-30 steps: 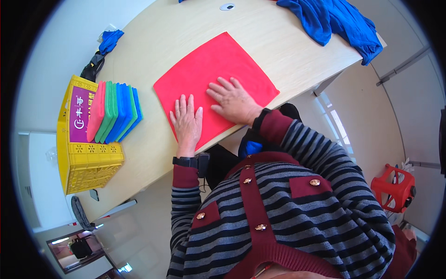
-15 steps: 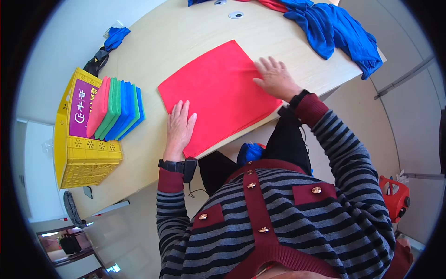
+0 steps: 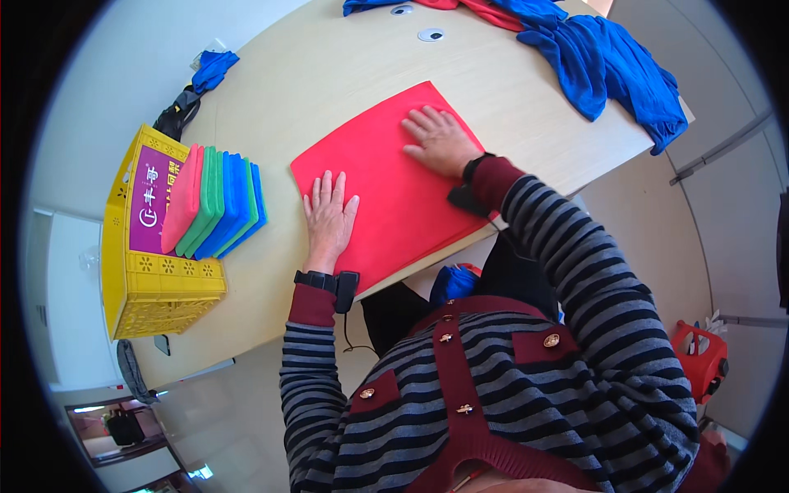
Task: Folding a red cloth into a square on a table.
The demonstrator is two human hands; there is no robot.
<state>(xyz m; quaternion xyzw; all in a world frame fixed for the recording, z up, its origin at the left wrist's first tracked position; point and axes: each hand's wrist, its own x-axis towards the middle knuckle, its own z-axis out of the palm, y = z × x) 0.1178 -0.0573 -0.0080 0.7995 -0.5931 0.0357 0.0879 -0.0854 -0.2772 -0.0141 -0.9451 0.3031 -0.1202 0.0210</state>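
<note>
A red cloth (image 3: 386, 189), folded in layers, lies flat at the front edge of the table. My left hand (image 3: 330, 222) rests on its left side with the fingers stretched out. Across the upper right part of the cloth, my right hand (image 3: 442, 141) lies palm down, fingers extended. Neither hand grips anything. To the left, several folded cloths (image 3: 215, 201) in red, green and blue stand in a row against a yellow basket (image 3: 168, 275).
Blue cloths (image 3: 604, 66) are heaped at the far right, some hanging over the table edge, with a red cloth (image 3: 493, 12) beside them. Two round black-and-white discs (image 3: 431, 35) lie at the back. A small blue cloth (image 3: 215, 70) sits at the far left.
My right hand has moved left and inward from the cloth's right edge onto its upper part. My left hand stays on the left side.
</note>
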